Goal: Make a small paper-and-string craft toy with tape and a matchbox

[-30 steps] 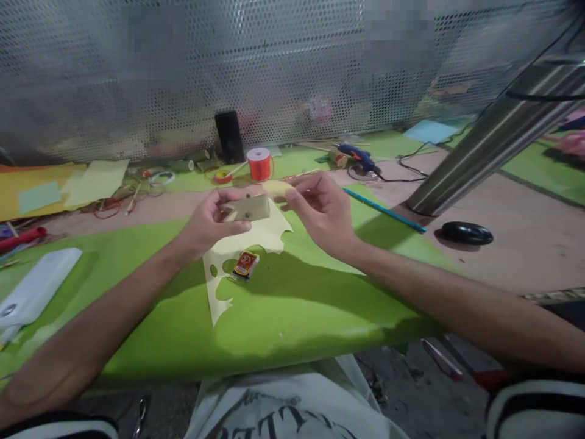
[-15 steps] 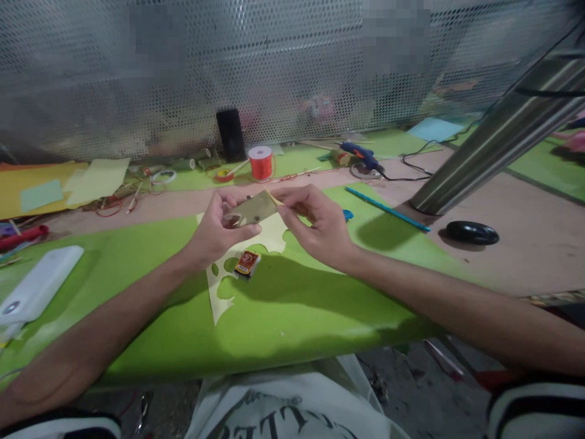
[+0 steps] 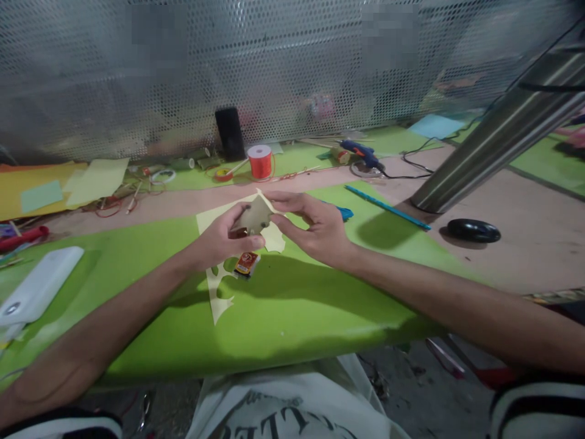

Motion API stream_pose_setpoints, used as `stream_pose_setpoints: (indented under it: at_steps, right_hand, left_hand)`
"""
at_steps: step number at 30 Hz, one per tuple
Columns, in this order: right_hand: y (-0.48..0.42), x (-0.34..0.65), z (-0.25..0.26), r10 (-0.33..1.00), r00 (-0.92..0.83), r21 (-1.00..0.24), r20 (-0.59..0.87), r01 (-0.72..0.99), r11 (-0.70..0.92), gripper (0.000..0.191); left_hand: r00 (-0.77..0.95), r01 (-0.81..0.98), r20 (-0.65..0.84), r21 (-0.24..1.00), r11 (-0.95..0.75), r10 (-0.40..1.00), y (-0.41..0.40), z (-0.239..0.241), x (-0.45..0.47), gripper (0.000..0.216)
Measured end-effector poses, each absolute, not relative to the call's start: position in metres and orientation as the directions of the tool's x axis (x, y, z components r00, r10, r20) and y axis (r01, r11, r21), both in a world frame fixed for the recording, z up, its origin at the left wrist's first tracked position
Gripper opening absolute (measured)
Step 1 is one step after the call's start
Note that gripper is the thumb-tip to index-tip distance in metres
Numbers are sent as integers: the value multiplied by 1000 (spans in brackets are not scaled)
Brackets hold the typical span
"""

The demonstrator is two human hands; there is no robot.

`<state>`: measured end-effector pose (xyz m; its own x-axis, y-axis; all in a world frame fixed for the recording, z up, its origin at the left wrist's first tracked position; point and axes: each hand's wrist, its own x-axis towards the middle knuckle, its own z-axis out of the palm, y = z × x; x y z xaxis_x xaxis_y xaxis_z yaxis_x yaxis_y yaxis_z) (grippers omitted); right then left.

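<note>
Over at the far left corner of the worktop [image 3: 320, 317] there's a pile of orange and yellow paper [image 3: 95, 183], cut off by the view, with a glossy red tube [image 3: 25, 236] nearer me and a smooth white slab [image 3: 43, 285] by the left edge, its end out of frame too. Next along, left hand [image 3: 217, 241]: fingers curled behind a pale, flat-sided piece [image 3: 253, 214], thumb below, closed firmly enough to hold it up around mid-worktop. It's boxy-looking with dark round studs; can't see whether it's hollow or what's inside. Below sits a thin cream sheet [image 3: 274, 241] full of rounded cutouts, partly hidden by both hands. Lying beside those cutouts, toward the near edge, is a shiny little red-and-yellow packet [image 3: 247, 264]; no clue what's in it. Toward the back edge, a black phone-like slab [image 3: 230, 133] leans upright beside a white-ended spool [image 3: 260, 163] wound with red thread. Right hand [image 3: 320, 228] has thumb and fingertips at the piece's right end, just slightly apart; pinching or only touching, I can't tell. Something blue [image 3: 345, 213] pokes out behind it, mostly covered. Further right: blue glue gun [image 3: 359, 152] at the back, skinny blue stick [image 3: 388, 208], brushed-metal post [image 3: 484, 140], and a glossy black oval thing [image 3: 474, 230].
</note>
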<state>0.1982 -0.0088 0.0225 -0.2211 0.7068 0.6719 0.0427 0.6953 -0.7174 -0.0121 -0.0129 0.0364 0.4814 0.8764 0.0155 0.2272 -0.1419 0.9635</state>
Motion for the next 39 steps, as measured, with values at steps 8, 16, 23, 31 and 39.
stream_pose_setpoints:
  at_steps: [8,16,23,31,39]
  right_hand:
    - [-10,203,29,759,-294,-798,581,-18,603,23]
    - [-8,205,40,791,-370,-865,487,-82,495,23]
    - [-6,221,40,800,-472,-881,371,95,464,23]
    - [-14,223,27,737,-513,-785,440,180,593,25]
    - [-15,221,25,755,-466,-773,461,208,600,23]
  left_hand:
    - [566,166,46,972,-168,823,-8,28,-15,53]
    - [481,218,80,954,-207,873,-29,21,7,41]
    - [381,309,107,921,-236,918,-37,11,23,46]
    - [373,474,-49,869,-145,926,-42,16,26,53]
    - [368,382,103,889,-251,924,-42,28,18,41]
